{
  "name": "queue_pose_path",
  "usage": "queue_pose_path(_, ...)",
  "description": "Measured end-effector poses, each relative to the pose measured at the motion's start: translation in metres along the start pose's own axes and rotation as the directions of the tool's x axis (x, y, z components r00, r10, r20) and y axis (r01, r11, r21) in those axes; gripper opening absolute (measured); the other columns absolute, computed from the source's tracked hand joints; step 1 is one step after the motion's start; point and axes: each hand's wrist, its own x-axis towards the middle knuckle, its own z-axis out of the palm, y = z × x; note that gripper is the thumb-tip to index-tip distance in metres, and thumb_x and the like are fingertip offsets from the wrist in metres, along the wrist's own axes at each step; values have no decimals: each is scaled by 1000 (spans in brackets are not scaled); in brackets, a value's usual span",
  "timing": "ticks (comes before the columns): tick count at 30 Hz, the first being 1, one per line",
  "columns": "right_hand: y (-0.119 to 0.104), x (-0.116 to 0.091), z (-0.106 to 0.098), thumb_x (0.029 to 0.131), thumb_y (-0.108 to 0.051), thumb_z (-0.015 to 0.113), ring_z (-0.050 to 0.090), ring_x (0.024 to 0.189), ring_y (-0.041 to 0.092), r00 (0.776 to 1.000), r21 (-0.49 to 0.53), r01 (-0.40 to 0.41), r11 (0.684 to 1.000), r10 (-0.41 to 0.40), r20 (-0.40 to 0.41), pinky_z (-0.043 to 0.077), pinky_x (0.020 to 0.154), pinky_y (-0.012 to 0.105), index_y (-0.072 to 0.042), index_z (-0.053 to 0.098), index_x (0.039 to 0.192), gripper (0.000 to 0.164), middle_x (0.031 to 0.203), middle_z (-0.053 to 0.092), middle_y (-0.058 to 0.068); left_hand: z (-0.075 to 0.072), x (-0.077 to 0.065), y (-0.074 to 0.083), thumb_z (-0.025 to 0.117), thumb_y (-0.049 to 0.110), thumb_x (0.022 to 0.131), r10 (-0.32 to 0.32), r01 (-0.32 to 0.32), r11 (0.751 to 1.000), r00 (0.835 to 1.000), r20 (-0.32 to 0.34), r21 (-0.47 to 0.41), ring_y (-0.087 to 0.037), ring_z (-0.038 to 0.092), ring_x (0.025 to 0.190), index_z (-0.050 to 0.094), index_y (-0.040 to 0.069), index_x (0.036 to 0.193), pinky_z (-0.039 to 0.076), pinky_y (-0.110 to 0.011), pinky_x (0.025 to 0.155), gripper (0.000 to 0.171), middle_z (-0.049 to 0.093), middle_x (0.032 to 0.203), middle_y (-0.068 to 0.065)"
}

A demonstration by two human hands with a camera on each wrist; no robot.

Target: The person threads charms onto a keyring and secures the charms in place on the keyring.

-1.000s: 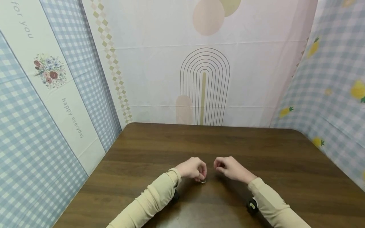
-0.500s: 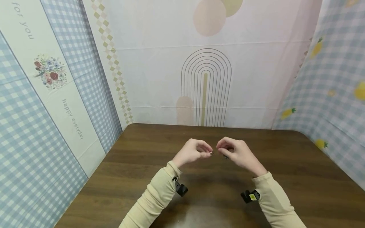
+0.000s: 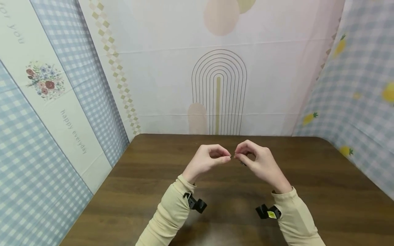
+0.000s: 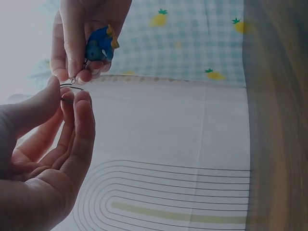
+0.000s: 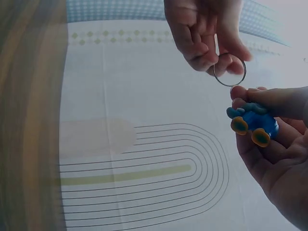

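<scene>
My left hand (image 3: 209, 159) pinches a thin metal key ring (image 5: 220, 82) between thumb and fingertips. In the right wrist view the ring juts out below those fingers. Facing it, my right hand (image 3: 258, 160) holds a small blue figurine charm (image 5: 257, 120) with orange feet. The charm (image 4: 98, 45) hangs against the curled fingers in the left wrist view. A tiny metal loop (image 4: 73, 81) sticks out from the right fingertips, right at the ring's edge. Both hands are raised above the table, fingertips nearly meeting; the charm is mostly hidden in the head view.
The brown wooden table (image 3: 147, 171) spreads beneath both hands. A white patterned cloth (image 3: 160, 85) hangs behind its far edge, with blue checked cloths at both sides. Black wrist cameras (image 3: 197, 205) are strapped on both sleeves.
My left hand has lifted the ring off the table. Both hands have risen and moved away from me, and their fingertips have come together.
</scene>
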Motion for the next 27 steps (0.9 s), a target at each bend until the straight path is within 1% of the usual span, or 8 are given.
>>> queue_pose_path(5,-9,-2,3,83,-2,73,60,68,4,1000,-4,17,1000,-17,-2,47,64,16,-13,62,90,17,79,68,-2,-2,-9,1,73,10,86,15,-16,999,999,-31,-45,-12,66,78,71,3,95,51,-23,71,12,71,88,-11)
queue_pose_path(9,-15,-1,7,83,2,72,60,68,4,1000,2,30,1000,-30,-11,47,65,15,-9,62,90,16,78,68,0,-4,-12,3,74,10,85,24,-26,998,999,-40,-59,-11,66,77,71,4,94,51,-22,72,12,70,86,-8)
queue_pose_path(13,-21,-1,10,82,5,72,60,68,4,999,-3,37,999,-37,-36,47,65,15,-7,62,89,17,77,68,2,-5,-14,4,75,10,84,34,-36,998,999,-32,-48,-7,65,76,71,3,94,51,-21,72,13,71,87,-11)
queue_pose_path(17,-24,-3,13,80,6,72,60,69,2,997,-32,43,999,-45,-56,47,66,13,-7,62,87,19,76,68,0,-4,-16,4,75,10,83,44,-44,999,999,-20,-27,-5,65,75,71,2,93,52,-20,72,13,71,88,-15)
queue_pose_path(20,-26,-6,16,79,8,73,60,72,1,995,-66,71,995,-75,-63,47,68,12,-9,61,86,22,76,69,-2,-4,-18,2,75,8,83,65,-65,998,998,-18,-4,-4,64,73,70,2,93,51,-19,70,13,71,88,-16)
queue_pose_path(22,-27,-7,18,78,8,73,61,73,2,992,-98,105,990,-111,-60,46,69,12,-10,61,86,23,76,68,-3,-3,-19,2,75,6,83,98,-97,995,995,-20,15,-4,63,73,68,1,99,51,-18,70,19,69,87,-17)
queue_pose_path(25,-29,-10,21,75,11,74,62,74,5,985,-143,159,977,-167,-48,47,71,12,-9,62,86,25,77,68,-3,-2,-22,1,73,4,84,159,-156,984,987,-20,83,-6,63,73,66,3,114,51,-17,69,31,68,86,-16)
queue_pose_path(27,-29,-12,23,75,11,74,63,74,6,981,-159,182,970,-191,-42,48,71,13,-8,62,87,26,78,68,-3,-1,-24,1,73,4,84,201,-196,970,979,-20,146,-10,66,75,66,3,117,52,-15,71,34,68,87,-15)
